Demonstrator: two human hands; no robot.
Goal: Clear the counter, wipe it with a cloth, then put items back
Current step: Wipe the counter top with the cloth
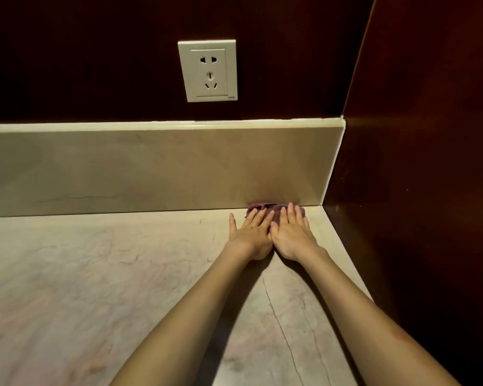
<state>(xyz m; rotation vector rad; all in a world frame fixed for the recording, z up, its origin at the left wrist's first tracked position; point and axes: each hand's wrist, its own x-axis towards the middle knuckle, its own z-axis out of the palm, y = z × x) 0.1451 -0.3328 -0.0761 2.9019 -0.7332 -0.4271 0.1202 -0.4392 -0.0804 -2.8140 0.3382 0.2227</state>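
Purple cloth (273,211) bunched in the counter's (95,274) far right corner, tight against the backsplash (151,168). Left hand (250,234) and right hand (292,232) lie flat on it side by side, fingers straight, touching; likely doubling pressure to scrub the seam. Wall socket (207,70) above. Wiping stage.

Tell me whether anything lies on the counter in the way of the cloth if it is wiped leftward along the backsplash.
Nothing visible does. Both the left hand and the right hand press flat on the purple cloth in the back right corner, and the counter to its left along the backsplash shows only bare stone.
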